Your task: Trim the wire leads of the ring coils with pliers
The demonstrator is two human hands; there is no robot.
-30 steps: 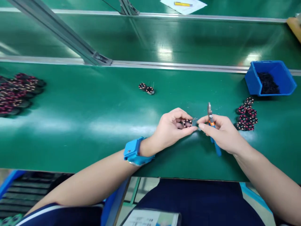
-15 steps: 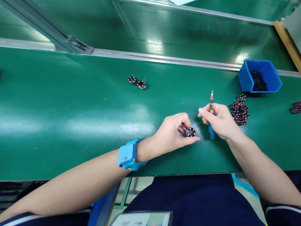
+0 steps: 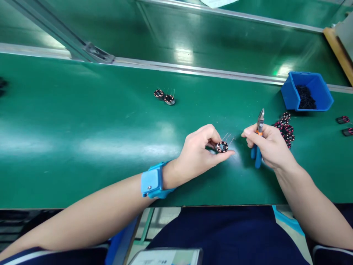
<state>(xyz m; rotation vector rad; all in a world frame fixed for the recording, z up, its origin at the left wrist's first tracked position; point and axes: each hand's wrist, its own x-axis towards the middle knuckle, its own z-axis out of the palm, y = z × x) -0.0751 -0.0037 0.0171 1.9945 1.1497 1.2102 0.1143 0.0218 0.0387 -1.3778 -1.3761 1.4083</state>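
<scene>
Between the thumb and fingers of my left hand is a small ring-shaped motor stator with copper windings. Its thin wire ends stick out up and to the right. A blue wristband sits on my left wrist. My right hand is closed around pliers with blue and orange handles, their metal jaws pointing up and away from me. The jaws are apart from the stator. Just beyond my right hand lies a cluster of several stators, partly hidden by the fingers.
Two stators stand on the green table near the middle. At the back right is a blue bin holding small black parts. Two more stators lie at the right edge. A metal rail runs along the table's back.
My right hand has moved right with the pliers, away from the stator. My left hand has raised the stator slightly, and its wires now show more clearly. The view has shifted a little.
</scene>
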